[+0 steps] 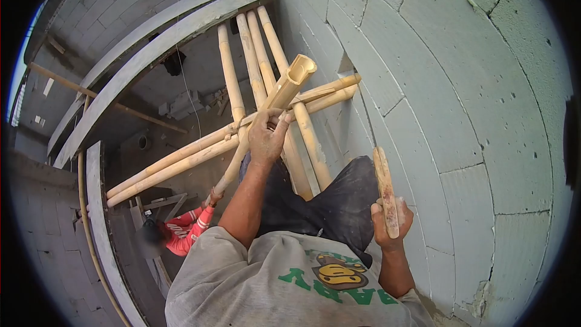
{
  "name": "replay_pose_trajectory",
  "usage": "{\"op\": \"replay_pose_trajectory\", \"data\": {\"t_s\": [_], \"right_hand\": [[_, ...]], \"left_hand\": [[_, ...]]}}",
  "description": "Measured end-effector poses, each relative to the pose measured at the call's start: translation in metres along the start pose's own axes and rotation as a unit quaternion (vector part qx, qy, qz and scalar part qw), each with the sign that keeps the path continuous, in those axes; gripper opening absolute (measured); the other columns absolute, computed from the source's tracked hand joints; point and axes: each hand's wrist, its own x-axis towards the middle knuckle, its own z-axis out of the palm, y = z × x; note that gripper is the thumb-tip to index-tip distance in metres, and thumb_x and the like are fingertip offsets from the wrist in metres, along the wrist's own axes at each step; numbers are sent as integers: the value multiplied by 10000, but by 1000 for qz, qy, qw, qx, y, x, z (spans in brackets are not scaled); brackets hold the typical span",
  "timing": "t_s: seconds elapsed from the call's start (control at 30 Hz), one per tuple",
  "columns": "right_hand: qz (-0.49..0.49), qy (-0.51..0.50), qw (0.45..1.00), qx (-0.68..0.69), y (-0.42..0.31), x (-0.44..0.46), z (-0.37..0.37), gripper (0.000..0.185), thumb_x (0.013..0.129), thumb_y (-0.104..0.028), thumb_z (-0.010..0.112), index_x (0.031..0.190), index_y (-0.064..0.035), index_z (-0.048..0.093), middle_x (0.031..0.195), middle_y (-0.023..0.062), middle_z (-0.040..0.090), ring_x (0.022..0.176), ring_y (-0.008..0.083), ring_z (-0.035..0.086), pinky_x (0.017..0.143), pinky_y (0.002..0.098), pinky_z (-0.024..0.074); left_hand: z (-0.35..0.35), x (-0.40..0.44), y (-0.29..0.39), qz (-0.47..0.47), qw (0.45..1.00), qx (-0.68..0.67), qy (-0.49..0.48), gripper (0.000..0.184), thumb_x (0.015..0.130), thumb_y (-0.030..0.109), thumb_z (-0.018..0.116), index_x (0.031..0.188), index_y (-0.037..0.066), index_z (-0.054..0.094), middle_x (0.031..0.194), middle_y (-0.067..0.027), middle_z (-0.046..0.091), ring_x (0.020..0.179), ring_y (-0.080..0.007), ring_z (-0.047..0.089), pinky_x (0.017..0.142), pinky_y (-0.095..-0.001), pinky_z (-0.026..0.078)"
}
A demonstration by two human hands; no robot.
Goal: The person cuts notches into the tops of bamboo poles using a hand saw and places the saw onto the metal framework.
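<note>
My left hand (269,136) is closed round a thick bamboo pole (281,94) whose upper end is cut open into a hollow, notched mouth. The pole slants down to the left, where another person's hands grip its lower part. In my right hand (392,221), close to the block wall, is the worn wooden handle (385,191) of a bladed tool. Its long thin blade (365,115) points up and away along the wall, seen almost edge-on, so I cannot tell its exact kind. Crossed bamboo poles (175,166) lie beneath the held pole.
Several bamboo poles (230,75) lean towards long grey planks (163,54) at the far side. A grey block wall (460,133) rises close on my right. Below left, a person in a red top (184,230) stands lower down. A thin string (187,97) hangs nearby.
</note>
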Motion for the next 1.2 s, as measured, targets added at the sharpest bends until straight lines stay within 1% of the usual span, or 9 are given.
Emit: {"op": "replay_pose_trajectory", "data": {"t_s": [0.03, 0.07, 0.13, 0.27, 0.4, 0.6, 0.87, 1.13, 1.2], "right_hand": [[-82, -7, 996, -42, -3, 13, 5, 163, 777, 9, 698, 931, 53, 662, 796, 139, 649, 605, 257, 615, 586, 362, 499], [-164, -13, 983, -86, -5, 27, 11, 159, 772, 11, 706, 919, 52, 658, 790, 141, 649, 598, 267, 613, 583, 366, 503], [-269, 30, 958, -100, -5, 54, 33, 157, 762, 13, 720, 898, 51, 650, 777, 144, 647, 577, 291, 610, 560, 374, 508], [-194, -52, 980, -5, -3, 85, 76, 181, 752, 23, 731, 897, 48, 626, 767, 166, 645, 581, 337, 625, 527, 384, 520], [-169, -65, 983, 0, -15, 100, 84, 193, 752, 46, 688, 923, 39, 599, 776, 194, 645, 611, 385, 648, 530, 417, 532], [-103, -136, 985, -9, -21, 81, 55, 211, 721, -55, 696, 908, 1, 615, 817, 197, 663, 718, 412, 668, 633, 442, 554], [15, -169, 985, -18, -29, 140, 113, 154, 741, -75, 656, 870, -36, 582, 756, 196, 654, 697, 439, 648, 620, 473, 532], [-147, -134, 980, -19, -32, 78, 59, 250, 710, 48, 641, 959, 40, 645, 815, 193, 657, 647, 382, 663, 566, 410, 539], [-8, -194, 981, -27, -35, 118, 87, 199, 721, -58, 665, 906, -32, 596, 752, 217, 645, 717, 441, 651, 616, 466, 540]], "left_hand": [[-14, 11, 15, -19, 998, -9, 55, 350, 925, 285, 752, 1105, -4, 672, 875, -30, 644, 764, -84, 573, 707, -257, 494], [-24, 27, 1, -13, 998, -46, 47, 571, 867, 370, 785, 1240, -25, 608, 955, -124, 689, 879, -211, 667, 809, -340, 543], [-20, 52, -1, 88, 993, 61, 50, 785, 785, 455, 827, 1342, -17, 539, 1105, -186, 667, 1045, -294, 649, 929, -397, 515], [4, 87, -13, 93, 985, 78, -122, 1085, 632, 518, 882, 1475, 12, 422, 1341, -268, 583, 1297, -388, 548, 1104, -448, 421], [15, 94, -6, -36, 976, 148, -155, 920, 637, 415, 839, 1401, 30, 500, 1250, -254, 647, 1195, -374, 625, 1026, -406, 482], [19, 102, -29, -18, 978, 132, -163, 786, 590, 536, 842, 1150, 26, 630, 1049, -223, 715, 994, -370, 696, 893, -450, 522], [21, 105, -27, -36, 983, 115, -137, 783, 604, 528, 862, 1158, 24, 633, 1046, -227, 717, 985, -359, 704, 872, -427, 531], [20, 109, -28, -30, 980, 126, -151, 780, 596, 493, 821, 1190, 22, 636, 1043, -219, 722, 974, -349, 711, 881, -428, 531], [24, 106, -34, -69, 976, 118, -167, 819, 593, 511, 834, 1219, 24, 629, 1054, -223, 723, 997, -353, 710, 891, -424, 533]]}}
